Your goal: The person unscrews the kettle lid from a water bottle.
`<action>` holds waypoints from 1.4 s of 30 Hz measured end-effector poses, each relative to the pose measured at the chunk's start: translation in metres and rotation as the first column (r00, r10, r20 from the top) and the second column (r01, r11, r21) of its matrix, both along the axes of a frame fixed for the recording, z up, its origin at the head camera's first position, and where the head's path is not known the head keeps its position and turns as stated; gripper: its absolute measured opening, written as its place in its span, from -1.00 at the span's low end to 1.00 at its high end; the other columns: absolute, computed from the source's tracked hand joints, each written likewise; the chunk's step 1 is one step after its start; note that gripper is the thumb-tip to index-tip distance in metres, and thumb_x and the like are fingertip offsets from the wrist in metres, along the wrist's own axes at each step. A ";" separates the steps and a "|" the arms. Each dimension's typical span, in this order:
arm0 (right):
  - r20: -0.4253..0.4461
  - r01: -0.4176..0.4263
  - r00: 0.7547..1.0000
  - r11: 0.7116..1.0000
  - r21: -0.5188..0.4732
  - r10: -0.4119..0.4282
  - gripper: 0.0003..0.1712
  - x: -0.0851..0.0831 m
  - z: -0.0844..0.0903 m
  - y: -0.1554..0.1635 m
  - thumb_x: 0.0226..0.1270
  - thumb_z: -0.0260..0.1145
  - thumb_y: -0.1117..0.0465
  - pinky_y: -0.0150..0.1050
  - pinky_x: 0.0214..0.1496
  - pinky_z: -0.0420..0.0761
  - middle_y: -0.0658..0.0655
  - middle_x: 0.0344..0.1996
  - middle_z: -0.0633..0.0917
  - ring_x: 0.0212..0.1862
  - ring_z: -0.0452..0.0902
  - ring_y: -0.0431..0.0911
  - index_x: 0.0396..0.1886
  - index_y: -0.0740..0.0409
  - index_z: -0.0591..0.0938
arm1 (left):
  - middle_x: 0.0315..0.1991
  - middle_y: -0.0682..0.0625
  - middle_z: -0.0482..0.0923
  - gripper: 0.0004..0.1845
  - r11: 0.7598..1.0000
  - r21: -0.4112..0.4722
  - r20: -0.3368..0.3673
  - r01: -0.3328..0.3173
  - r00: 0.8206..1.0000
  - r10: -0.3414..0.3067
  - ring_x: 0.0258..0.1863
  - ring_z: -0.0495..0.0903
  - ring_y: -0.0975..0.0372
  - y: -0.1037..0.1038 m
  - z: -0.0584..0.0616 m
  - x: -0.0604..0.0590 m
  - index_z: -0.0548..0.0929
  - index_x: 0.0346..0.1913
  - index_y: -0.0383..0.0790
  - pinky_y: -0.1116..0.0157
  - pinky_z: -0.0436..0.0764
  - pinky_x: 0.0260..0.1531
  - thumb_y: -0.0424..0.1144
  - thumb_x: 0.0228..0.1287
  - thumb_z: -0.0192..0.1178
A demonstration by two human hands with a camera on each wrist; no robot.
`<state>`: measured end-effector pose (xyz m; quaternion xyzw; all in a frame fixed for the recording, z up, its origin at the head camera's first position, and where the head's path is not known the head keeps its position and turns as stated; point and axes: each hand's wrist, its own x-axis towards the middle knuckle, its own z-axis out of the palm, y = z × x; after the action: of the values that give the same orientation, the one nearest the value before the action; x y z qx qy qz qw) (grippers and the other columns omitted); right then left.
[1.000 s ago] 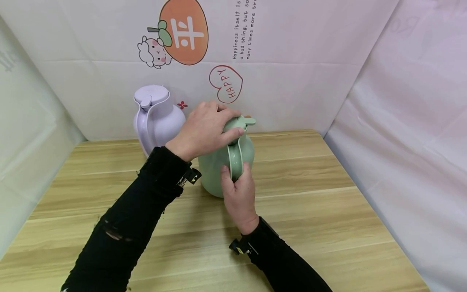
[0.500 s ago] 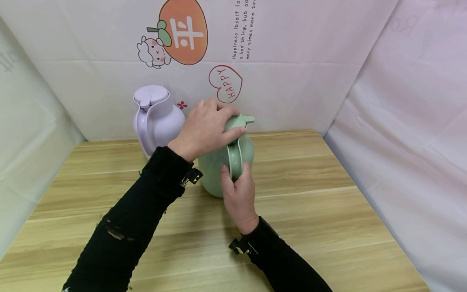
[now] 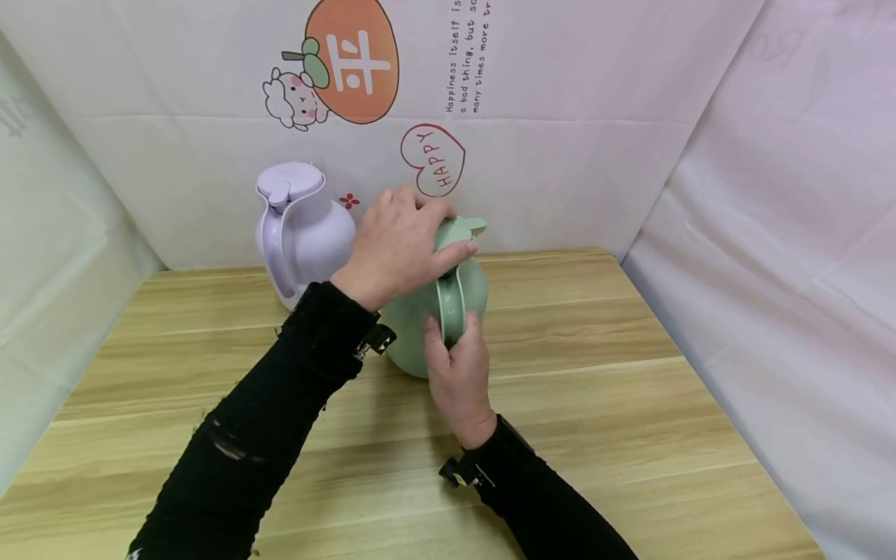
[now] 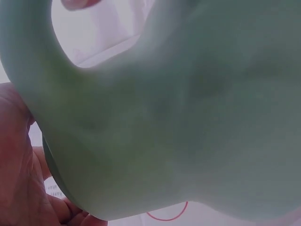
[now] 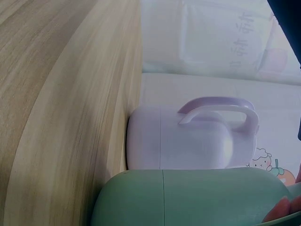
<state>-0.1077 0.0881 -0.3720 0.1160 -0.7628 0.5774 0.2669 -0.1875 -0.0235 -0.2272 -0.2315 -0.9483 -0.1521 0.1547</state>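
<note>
Jugs: 2.
- 1 green jug [image 3: 434, 311], with its own lid and handle, under the fingers [image 3: 448, 257] of both hands.
- 1 lilac jug [image 3: 302, 229], lidded, well behind the fingers.

Hands: 2.
Worktop [image 3: 595, 373]: 1.

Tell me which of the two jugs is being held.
The green jug: the left hand grips its lid and the right hand its handle. The lilac jug stands untouched behind, by the backdrop.

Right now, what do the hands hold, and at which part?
The right hand grips the green jug by its handle; the left hand holds its lid.
</note>
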 end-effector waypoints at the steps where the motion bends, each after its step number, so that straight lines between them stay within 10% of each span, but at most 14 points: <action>1: 0.001 0.001 1.000 1.000 -0.001 -0.001 -0.64 0.000 0.000 0.000 0.61 0.19 0.11 -0.13 -0.11 0.64 0.19 -0.10 0.67 -0.13 0.63 -0.05 0.16 0.29 0.46 | 0.10 -0.08 0.58 -0.43 1.000 0.001 0.000 -0.006 1.000 0.006 -0.09 0.41 0.02 0.000 0.000 0.000 0.67 0.19 0.08 0.12 0.41 -0.04 0.37 0.36 0.16; 11: 0.013 0.011 1.000 1.000 0.000 -0.011 -0.63 0.000 0.002 0.000 0.60 0.20 0.10 -0.11 -0.11 0.65 0.20 -0.09 0.68 -0.12 0.64 -0.04 0.15 0.29 0.47 | 0.20 -0.12 0.57 -0.40 1.000 -0.024 -0.012 0.006 1.000 -0.006 0.08 0.46 -0.04 -0.002 0.000 0.001 0.65 0.22 0.08 0.03 0.43 0.07 0.40 0.39 0.12; 25: -0.002 -0.006 1.000 1.000 0.008 0.006 -0.69 0.001 0.001 0.001 0.61 0.18 0.11 -0.18 -0.22 0.58 0.15 -0.26 0.59 -0.24 0.55 -0.08 0.07 0.27 0.45 | 0.60 -0.21 0.23 -0.40 0.952 -0.073 0.161 0.298 0.945 -0.284 0.58 0.23 -0.08 -0.025 0.020 -0.005 0.39 0.57 -0.01 -0.05 0.21 0.56 0.07 0.58 -0.07; 42: -0.002 -0.006 1.000 1.000 -0.008 0.006 -0.68 -0.001 0.001 0.000 0.61 0.18 0.11 -0.14 -0.15 0.63 0.16 -0.19 0.64 -0.16 0.61 -0.06 0.09 0.27 0.47 | 0.52 -0.20 0.37 -0.42 0.940 -0.145 0.152 0.309 0.946 -0.287 0.51 0.36 -0.07 -0.024 0.018 -0.007 0.46 0.52 -0.13 -0.02 0.30 0.52 0.01 0.58 0.00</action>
<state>-0.1088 0.0885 -0.3710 0.1180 -0.7599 0.5811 0.2662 -0.1943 -0.0471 -0.2093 -0.3746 -0.9196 -0.1085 0.0482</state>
